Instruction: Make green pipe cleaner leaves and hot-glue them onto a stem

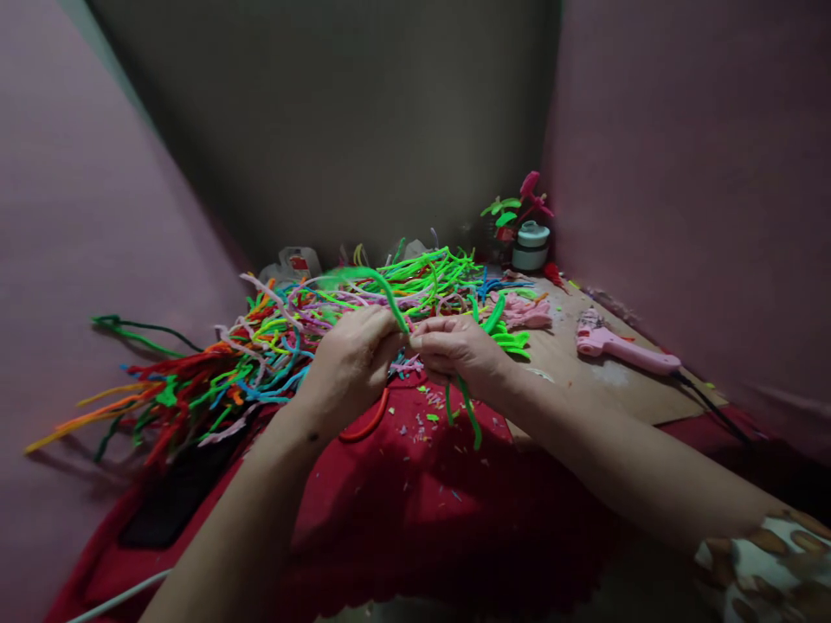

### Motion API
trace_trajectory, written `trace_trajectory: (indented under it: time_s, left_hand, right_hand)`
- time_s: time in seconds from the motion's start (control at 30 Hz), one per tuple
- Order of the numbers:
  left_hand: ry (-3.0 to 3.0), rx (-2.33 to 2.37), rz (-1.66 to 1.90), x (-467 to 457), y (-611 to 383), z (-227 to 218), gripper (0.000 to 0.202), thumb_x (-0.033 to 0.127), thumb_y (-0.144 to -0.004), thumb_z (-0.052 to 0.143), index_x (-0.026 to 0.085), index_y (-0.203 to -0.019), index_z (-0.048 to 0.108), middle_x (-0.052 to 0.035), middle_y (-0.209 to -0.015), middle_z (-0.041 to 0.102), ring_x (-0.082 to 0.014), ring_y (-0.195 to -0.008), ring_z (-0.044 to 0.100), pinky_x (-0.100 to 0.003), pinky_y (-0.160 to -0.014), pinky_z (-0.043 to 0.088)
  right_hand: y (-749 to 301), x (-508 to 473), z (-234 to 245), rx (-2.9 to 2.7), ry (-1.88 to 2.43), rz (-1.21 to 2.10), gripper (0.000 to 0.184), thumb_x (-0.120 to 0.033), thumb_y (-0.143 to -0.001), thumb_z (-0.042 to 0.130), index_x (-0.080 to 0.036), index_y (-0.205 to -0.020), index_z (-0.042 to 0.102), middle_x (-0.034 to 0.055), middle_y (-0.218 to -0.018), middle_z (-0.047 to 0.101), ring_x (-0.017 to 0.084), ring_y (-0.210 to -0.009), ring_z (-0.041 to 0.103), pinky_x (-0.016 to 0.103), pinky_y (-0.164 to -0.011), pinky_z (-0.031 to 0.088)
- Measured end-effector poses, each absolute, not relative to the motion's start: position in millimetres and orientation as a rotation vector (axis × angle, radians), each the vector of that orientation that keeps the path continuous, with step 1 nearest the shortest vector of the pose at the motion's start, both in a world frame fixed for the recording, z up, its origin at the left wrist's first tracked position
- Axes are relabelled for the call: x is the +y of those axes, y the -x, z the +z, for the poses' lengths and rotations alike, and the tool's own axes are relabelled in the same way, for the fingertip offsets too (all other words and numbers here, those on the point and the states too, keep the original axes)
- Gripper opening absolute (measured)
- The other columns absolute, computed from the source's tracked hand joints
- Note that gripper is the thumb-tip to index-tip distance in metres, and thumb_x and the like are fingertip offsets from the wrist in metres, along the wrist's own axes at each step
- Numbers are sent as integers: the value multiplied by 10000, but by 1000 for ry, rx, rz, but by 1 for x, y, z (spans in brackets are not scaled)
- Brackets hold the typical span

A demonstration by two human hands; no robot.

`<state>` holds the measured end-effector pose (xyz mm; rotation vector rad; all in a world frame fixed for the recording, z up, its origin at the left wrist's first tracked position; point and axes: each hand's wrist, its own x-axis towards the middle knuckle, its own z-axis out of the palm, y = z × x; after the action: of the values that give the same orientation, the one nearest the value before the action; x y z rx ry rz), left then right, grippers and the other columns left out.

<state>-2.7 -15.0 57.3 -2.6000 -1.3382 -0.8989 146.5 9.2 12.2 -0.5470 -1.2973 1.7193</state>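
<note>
My left hand [360,359] and my right hand [458,346] meet over the middle of the table, fingertips nearly touching. Between them runs a bright green pipe cleaner [388,296], arching up and to the left from my left fingers. My left hand is closed on it. The fingers of my right hand are pinched at the same spot, and green pipe cleaner ends [468,415] hang below that hand. The exact join at the fingertips is hidden. A red pipe cleaner [367,430] curves beneath my left hand.
A large heap of coloured pipe cleaners [260,346] spreads across the back and left. On a brown board [577,389] at right lies a pink glue gun [627,349] with a black cable. A lidded jar [531,247] stands behind. Clippings litter the red cloth [415,484]; a dark flat object [175,502] lies left.
</note>
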Motion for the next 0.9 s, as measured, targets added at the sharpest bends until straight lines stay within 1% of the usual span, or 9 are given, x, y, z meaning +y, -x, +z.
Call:
trace_trajectory:
  time_s: [0.1,0.17,0.3,0.37,0.43,0.5,0.63,0.77,0.9]
  left_hand:
    - [2610,-1765,-947,-15,-2,50,225,269,-816,448,173,-614,476,14,-579,465,-118,-546,409,-251,-532,324]
    - [2673,-1969,-1038,-16,-5,48,270,312,-818,434,176,-585,451,24,-539,437,-111,-513,394,-244,-501,313]
    - [2677,-2100,-1396,-15,-12,47,178,281,-786,476,176,-642,456,45,-540,439,-94,-498,398,-223,-484,317]
    - [2698,-2201,-1612,-14,-13,47,141,254,-763,501,188,-665,424,69,-516,390,-78,-449,358,-211,-447,287]
    - [2719,-2334,-1839,-12,-13,46,175,264,-753,517,197,-658,386,87,-486,334,-68,-409,319,-202,-419,261]
    - [2715,-2348,-1968,-11,-10,45,198,293,-747,541,192,-655,398,85,-481,351,-64,-406,332,-200,-419,274]
    - [2748,-2222,-1854,-14,-4,47,204,309,-689,635,155,-670,502,50,-529,470,-66,-457,415,-201,-450,319]
    - [2670,-2226,-1769,-15,0,50,185,298,-674,638,152,-663,525,60,-485,441,-60,-421,372,-197,-411,266]
    - [2697,-2203,-1717,-14,3,53,169,292,-710,586,159,-648,502,58,-486,434,-62,-430,374,-189,-427,293]
  right_hand:
    - [-144,7,10,-1433,639,1408,176,-226,-710,565,-158,-571,482,-84,-426,350,42,-390,278,199,-393,217]
    - [-143,7,7,-1531,652,1214,210,-216,-742,527,-152,-551,469,-66,-474,369,46,-442,302,202,-433,237]
    - [-141,5,3,-1656,667,953,242,-184,-784,463,-157,-546,429,-52,-530,358,62,-513,311,216,-508,271]
    - [-141,4,3,-1705,697,818,245,-172,-788,461,-158,-547,416,-46,-550,361,69,-541,327,224,-537,278]
    - [-141,4,3,-1737,717,745,246,-173,-795,459,-159,-554,413,-45,-556,361,72,-551,335,227,-550,279]
    - [-142,5,4,-1746,722,756,246,-188,-805,457,-158,-564,425,-45,-556,365,73,-550,336,226,-548,279]
    - [-143,8,6,-1699,728,893,261,-235,-813,479,-156,-567,445,-51,-525,366,67,-513,323,221,-510,269]
    - [-142,10,7,-1689,708,1026,289,-276,-802,514,-158,-549,443,-57,-482,386,59,-470,348,213,-479,276]
    - [-144,11,8,-1615,618,1386,255,-294,-793,520,-151,-583,505,-49,-451,459,64,-423,401,214,-463,322]
